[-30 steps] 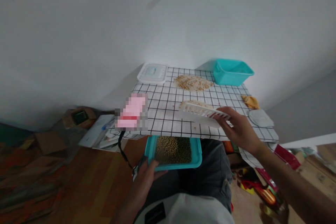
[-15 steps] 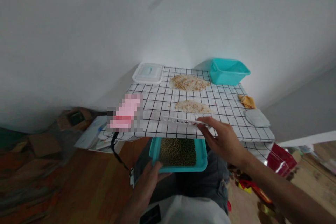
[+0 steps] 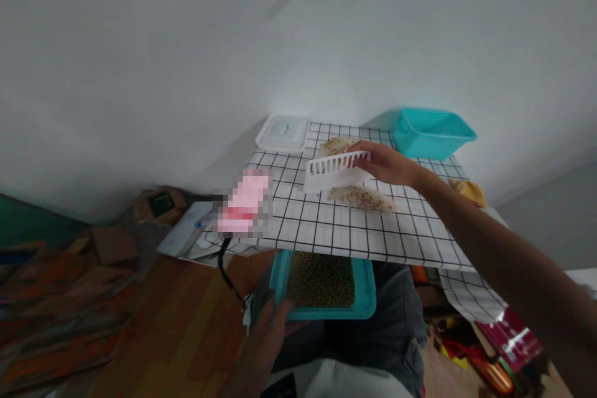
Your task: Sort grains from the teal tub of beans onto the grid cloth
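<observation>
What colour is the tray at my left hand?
The tray is turquoise, clearest in the head view.

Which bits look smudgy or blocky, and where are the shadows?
Head view: the left hand and cardboard at lower left look smeared, but the rack shows clearer; head view: the pink thing is broken into square blocks; head view: soft shadows fall on the wall, left of the lid and left of the blue tub.
</observation>
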A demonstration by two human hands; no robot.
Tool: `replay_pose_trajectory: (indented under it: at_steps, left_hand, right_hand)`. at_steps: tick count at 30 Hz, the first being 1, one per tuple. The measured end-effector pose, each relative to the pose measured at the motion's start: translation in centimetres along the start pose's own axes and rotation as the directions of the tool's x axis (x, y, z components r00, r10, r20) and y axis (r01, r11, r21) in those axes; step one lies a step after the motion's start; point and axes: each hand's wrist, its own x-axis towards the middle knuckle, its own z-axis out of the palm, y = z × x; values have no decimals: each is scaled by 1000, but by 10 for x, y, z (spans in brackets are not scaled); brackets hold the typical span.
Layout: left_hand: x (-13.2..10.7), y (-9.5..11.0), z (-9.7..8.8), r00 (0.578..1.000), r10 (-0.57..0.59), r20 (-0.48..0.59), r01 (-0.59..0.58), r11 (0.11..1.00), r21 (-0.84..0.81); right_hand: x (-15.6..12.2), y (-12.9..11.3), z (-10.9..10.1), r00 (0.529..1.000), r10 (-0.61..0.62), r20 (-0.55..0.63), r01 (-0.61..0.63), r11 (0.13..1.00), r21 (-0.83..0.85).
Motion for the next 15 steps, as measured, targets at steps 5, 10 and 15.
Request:
replay_pose_trajectory:
  at_steps: [5,10,15]
  left_hand:
    - [6,-1,1,999,-20,-44,20,1000,-10]
    - [9,-3,9,998,-33,-49,33,999,1]
    - [5,-2,12,996,-50,-68,52,998,21]
  right_hand:
    - [-1,4,-4,991,27,128,-29,999,12]
    - [-7,-3,-4,991,5,133,-5,1000,0]
    - [-18,-14,-7,992,3,128,-1,1000,-17]
